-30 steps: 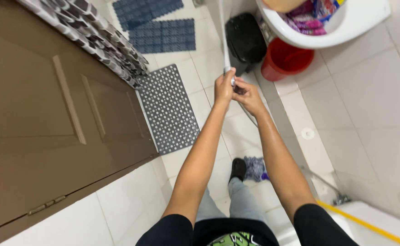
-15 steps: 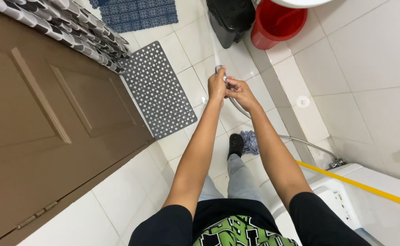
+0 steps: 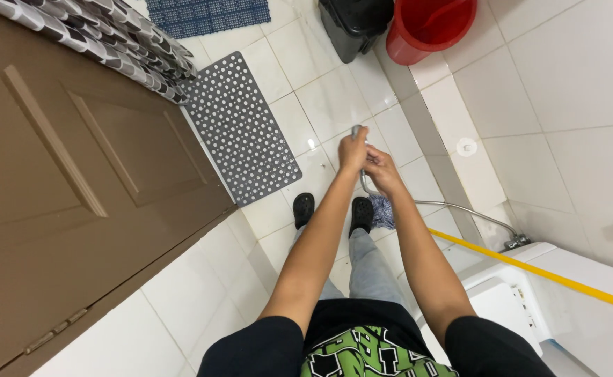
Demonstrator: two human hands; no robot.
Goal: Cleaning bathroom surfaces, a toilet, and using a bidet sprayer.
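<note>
At nine o'clock stands the brown panelled wooden door (image 3: 76, 188), with the grey perforated rubber mat (image 3: 240, 129) lying on the white tiled floor (image 3: 334, 91) just past it. Both arms reach out toward twelve o'clock: the left hand (image 3: 352, 149) has its fingers wrapped tight around the top of a slim silvery metal handle (image 3: 356, 130), and the right hand (image 3: 383, 171) closes on the same shaft just below, touching the left. The handle runs down between the black shoes to a blue-grey stringy mop head (image 3: 383, 211) resting on the floor beside the right foot. I'd judge it light and stiff in the shaft, perhaps slippery if wet, the head soft and floppy; high on the shaft is the sensible hold. Toward one o'clock sit a black bin (image 3: 355, 24) and a red plastic bucket (image 3: 428, 28); at four o'clock, a yellow pole (image 3: 530, 269).
</note>
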